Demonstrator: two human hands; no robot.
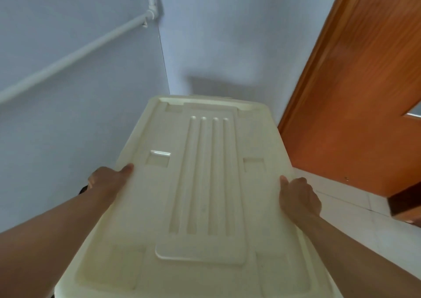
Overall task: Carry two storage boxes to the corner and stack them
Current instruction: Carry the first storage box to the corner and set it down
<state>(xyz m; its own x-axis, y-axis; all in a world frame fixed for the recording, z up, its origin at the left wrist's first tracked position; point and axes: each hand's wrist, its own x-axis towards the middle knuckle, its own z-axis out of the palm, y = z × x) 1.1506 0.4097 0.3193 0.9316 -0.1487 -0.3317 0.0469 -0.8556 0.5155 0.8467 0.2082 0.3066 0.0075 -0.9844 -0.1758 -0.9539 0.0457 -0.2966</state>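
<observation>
A large cream plastic storage box (pixel 205 183) with a ribbed lid fills the middle of the view, its far end pointing into the wall corner. My left hand (pixel 109 179) grips its left side edge, thumb on the lid. On the right side edge my right hand (pixel 298 197) grips the same way. Whatever lies under the box is hidden, and no second box shows.
Two pale blue walls meet in a corner (pixel 165 69) just beyond the box. A white pipe (pixel 75 56) runs along the left wall. An orange wooden door (pixel 355 92) stands at the right, with white floor tiles (pixel 355 224) below it.
</observation>
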